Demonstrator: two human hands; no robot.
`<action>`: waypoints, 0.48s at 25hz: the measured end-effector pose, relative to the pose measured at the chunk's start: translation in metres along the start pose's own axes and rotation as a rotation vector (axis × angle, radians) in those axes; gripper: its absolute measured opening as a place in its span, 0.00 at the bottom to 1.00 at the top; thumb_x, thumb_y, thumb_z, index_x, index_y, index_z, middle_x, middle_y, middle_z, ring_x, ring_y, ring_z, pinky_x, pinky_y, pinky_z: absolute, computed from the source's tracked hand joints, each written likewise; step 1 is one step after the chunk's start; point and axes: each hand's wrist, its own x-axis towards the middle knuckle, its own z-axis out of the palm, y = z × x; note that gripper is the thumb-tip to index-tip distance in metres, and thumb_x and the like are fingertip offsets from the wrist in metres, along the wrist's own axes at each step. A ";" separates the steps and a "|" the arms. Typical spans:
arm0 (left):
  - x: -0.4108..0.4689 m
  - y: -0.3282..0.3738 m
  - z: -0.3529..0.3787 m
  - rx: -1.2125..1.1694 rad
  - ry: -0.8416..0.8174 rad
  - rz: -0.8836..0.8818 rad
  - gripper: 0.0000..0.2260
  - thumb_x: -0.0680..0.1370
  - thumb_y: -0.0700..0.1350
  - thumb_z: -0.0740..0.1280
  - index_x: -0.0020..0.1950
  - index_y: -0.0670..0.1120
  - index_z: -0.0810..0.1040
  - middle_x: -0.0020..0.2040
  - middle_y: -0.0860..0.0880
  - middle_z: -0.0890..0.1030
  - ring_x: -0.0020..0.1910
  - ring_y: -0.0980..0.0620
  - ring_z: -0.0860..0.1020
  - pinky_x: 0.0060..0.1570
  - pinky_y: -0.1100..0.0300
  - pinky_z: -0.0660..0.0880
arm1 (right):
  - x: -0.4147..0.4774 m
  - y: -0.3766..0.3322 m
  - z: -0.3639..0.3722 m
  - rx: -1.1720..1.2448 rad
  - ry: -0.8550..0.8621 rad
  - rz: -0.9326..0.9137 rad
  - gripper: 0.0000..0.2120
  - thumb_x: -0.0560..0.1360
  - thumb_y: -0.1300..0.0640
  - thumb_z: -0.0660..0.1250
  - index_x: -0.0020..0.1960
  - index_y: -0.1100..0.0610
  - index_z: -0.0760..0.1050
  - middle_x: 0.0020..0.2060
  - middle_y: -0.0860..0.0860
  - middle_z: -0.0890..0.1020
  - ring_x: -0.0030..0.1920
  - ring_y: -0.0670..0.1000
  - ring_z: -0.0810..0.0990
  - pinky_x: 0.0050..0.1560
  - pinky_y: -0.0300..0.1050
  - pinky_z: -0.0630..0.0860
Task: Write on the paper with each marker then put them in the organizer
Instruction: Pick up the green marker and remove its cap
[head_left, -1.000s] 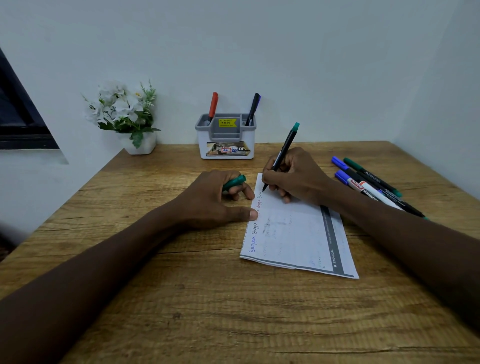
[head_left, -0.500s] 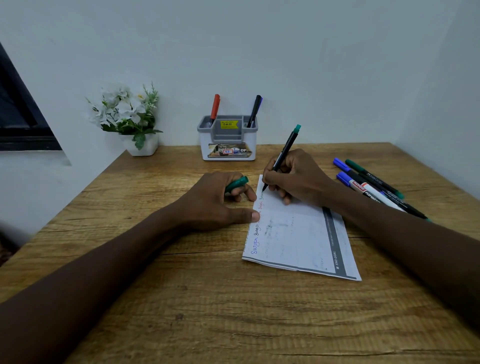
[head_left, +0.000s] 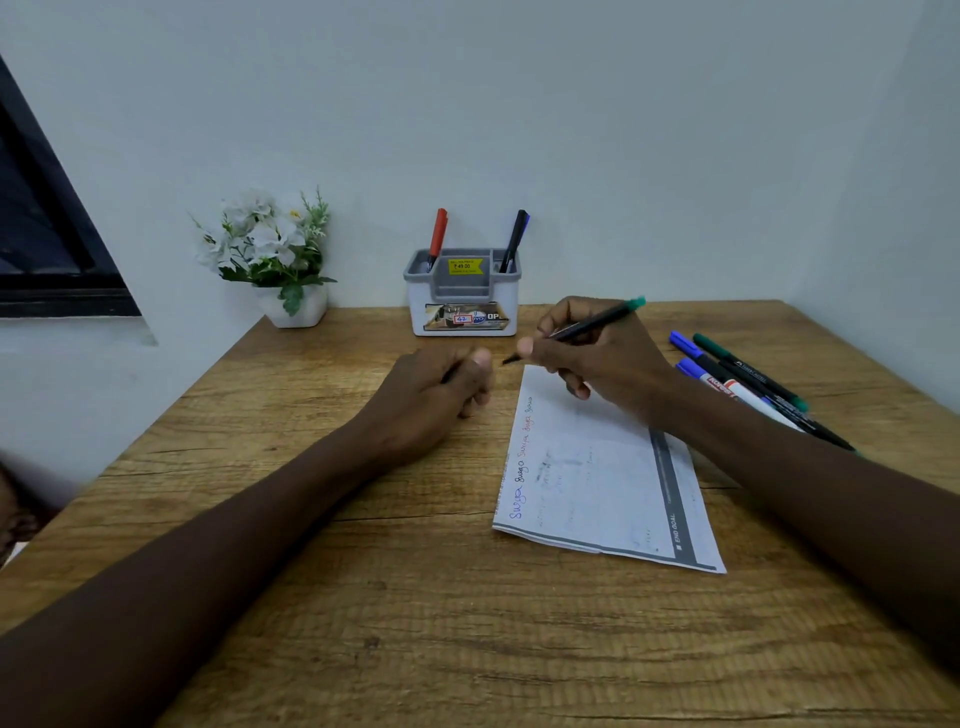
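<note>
My right hand (head_left: 597, 358) holds a thin black marker with a green end (head_left: 587, 326), lifted off the paper and lying nearly level, its tip pointing left toward my left hand (head_left: 441, 395). That hand is closed in a fist just left of the paper; the green cap seen earlier is hidden inside it. The white paper (head_left: 597, 467) lies on the wooden desk (head_left: 363, 597) with several short coloured words along its left edge. A grey and white organizer (head_left: 462, 296) stands at the back with a red marker (head_left: 438, 236) and a black marker (head_left: 514, 239) in it.
Several loose markers (head_left: 743, 379), blue and green capped, lie on the desk to the right of the paper. A small white pot of white flowers (head_left: 275, 260) stands at the back left. Walls close the desk at the back and right; a dark window frame (head_left: 47, 249) is on the left.
My right hand lifted the marker's tip off the paper and tilted it flat toward my left hand. My left hand moved off the paper's edge and closed over the green cap.
</note>
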 end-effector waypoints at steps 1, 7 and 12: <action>0.000 -0.002 0.000 0.062 0.008 0.036 0.12 0.84 0.54 0.62 0.49 0.53 0.84 0.41 0.55 0.84 0.40 0.61 0.79 0.42 0.60 0.74 | -0.002 0.002 0.000 0.008 0.009 0.005 0.08 0.73 0.61 0.78 0.44 0.62 0.80 0.28 0.56 0.79 0.23 0.51 0.71 0.24 0.40 0.70; 0.000 -0.008 0.000 0.010 0.151 0.061 0.07 0.77 0.48 0.74 0.54 0.54 0.87 0.40 0.62 0.85 0.39 0.67 0.81 0.44 0.66 0.76 | -0.002 -0.001 -0.004 0.344 0.033 0.122 0.12 0.82 0.61 0.64 0.46 0.66 0.82 0.32 0.57 0.82 0.26 0.50 0.78 0.26 0.42 0.77; 0.001 -0.007 0.003 0.022 0.126 0.083 0.09 0.76 0.49 0.75 0.56 0.51 0.87 0.45 0.59 0.86 0.41 0.66 0.82 0.42 0.71 0.74 | -0.004 -0.002 -0.001 0.386 -0.057 0.154 0.09 0.80 0.63 0.64 0.46 0.64 0.81 0.36 0.62 0.84 0.31 0.54 0.84 0.33 0.47 0.84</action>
